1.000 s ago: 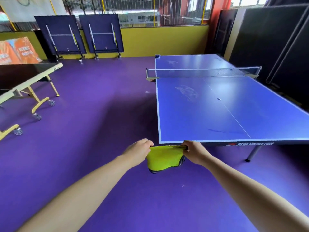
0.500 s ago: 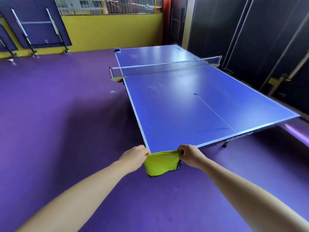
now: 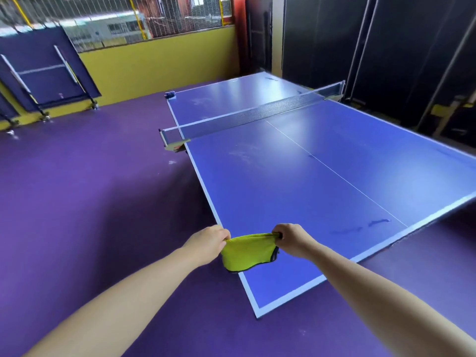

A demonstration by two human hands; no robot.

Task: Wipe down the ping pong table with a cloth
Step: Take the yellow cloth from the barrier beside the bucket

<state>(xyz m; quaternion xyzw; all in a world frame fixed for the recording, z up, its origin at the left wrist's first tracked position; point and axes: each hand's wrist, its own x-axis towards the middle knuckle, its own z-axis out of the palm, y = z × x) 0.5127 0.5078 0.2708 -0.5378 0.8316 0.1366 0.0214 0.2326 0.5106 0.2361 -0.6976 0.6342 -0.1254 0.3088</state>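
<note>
A yellow-green cloth (image 3: pixel 246 251) with a dark trim hangs stretched between my two hands, over the near left corner of the blue ping pong table (image 3: pixel 322 181). My left hand (image 3: pixel 208 243) grips its left top corner and my right hand (image 3: pixel 292 239) grips the right one. The table top carries whitish smudges near the net and dark streaks (image 3: pixel 360 226) by the near end line. Its net (image 3: pixel 252 118) spans the middle.
Purple floor surrounds the table, with wide room on the left. Folded blue tables (image 3: pixel 49 73) lean against the yellow wall at the back left. Dark panels (image 3: pixel 386 47) stand close behind the table's right side. A small blue object (image 3: pixel 170 94) sits at the far left corner.
The view has swung and come closer to the table. The cloth and both hands now hang above the table's near left corner instead of in front of its end edge.
</note>
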